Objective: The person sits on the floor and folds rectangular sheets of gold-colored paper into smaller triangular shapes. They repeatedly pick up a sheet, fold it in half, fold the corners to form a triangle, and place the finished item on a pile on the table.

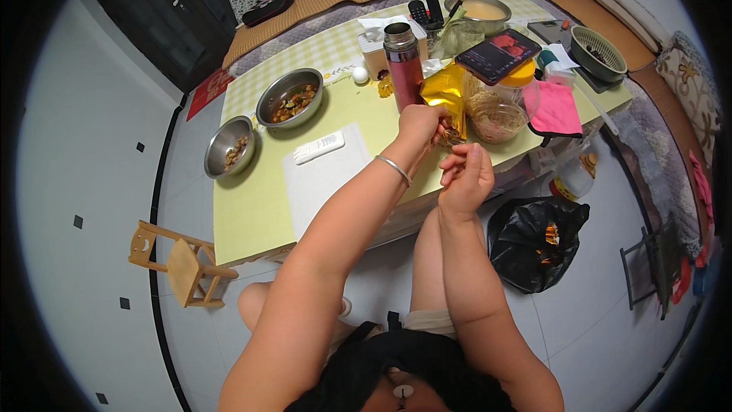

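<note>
Person seated at a low yellow-green table (252,214), both forearms reaching in from below.

Left hand (419,123): clenched on the lower edge of a shiny gold foil pouch (446,95), which stands tilted at the near table edge, just beside a clear plastic jar (499,111) holding a tan, stringy fill. A silver bangle (394,169) sits on that wrist.

Right hand (463,175): just below the pouch, off the table edge, fingers curled with the tips pinched together. Whether they hold a small piece from the pouch I cannot tell; nothing shows plainly between them.

Judgement: the step in hand looks like taking small pieces out of the pouch one at a time, the left hand steadying it. The next move calls for the pouch mouth to stay up and toward the right hand, so contents do not spill onto the floor.

Surroundings: a red-and-steel flask (404,65) behind the pouch; a phone (499,53) resting on the jar's orange lid; a pink cloth (555,109) to the right; two steel bowls (290,98) with food at left; a white cutting board (324,175); a black rubbish bag (537,240) on the floor.
</note>
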The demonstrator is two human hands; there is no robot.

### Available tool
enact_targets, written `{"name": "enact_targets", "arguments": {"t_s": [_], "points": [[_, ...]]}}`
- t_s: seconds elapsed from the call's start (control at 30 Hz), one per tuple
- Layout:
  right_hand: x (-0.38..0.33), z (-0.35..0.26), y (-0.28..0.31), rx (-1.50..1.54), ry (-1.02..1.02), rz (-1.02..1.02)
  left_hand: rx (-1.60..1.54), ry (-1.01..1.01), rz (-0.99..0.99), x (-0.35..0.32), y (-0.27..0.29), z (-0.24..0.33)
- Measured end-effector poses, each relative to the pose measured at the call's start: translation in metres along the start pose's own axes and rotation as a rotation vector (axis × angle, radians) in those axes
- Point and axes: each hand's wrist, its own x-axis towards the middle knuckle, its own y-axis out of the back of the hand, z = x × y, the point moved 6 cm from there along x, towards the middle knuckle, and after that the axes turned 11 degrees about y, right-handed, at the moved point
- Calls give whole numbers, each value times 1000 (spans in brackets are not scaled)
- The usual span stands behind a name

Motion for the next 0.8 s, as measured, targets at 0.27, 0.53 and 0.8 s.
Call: {"name": "enact_targets", "arguments": {"t_s": [0.27, 0.53, 0.8], "points": [[-8, 21, -14, -94, -182, -246, 591, -242, 153, -51, 53, 19], [-52, 34, -54, -674, 103, -1260, 631, -571, 409, -134, 237, -21], [-125, 33, -75, -961, 349, -1730, 817, -783, 289, -196, 275, -87]]}}
